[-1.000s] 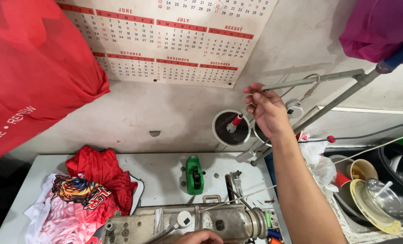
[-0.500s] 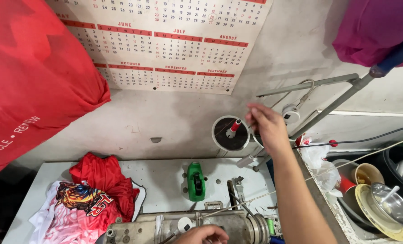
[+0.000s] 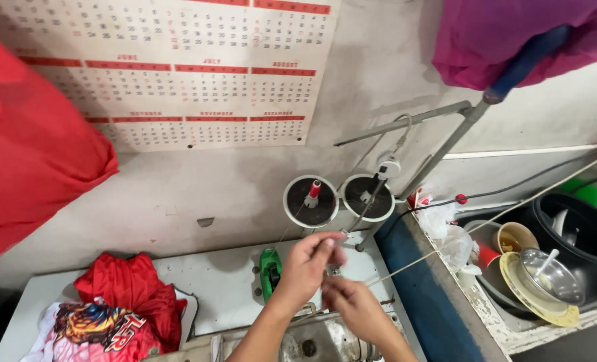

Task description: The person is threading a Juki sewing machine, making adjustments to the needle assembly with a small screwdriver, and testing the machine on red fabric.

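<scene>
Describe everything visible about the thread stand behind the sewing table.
The thread stand is a grey metal frame: a slanted pole with a horizontal guide arm near the wall. At its base sit two round dark spool plates with pale rims, the left plate holding a red-and-white spool, the right plate a thinner cone. Fine thread runs down toward both hands.
</scene>
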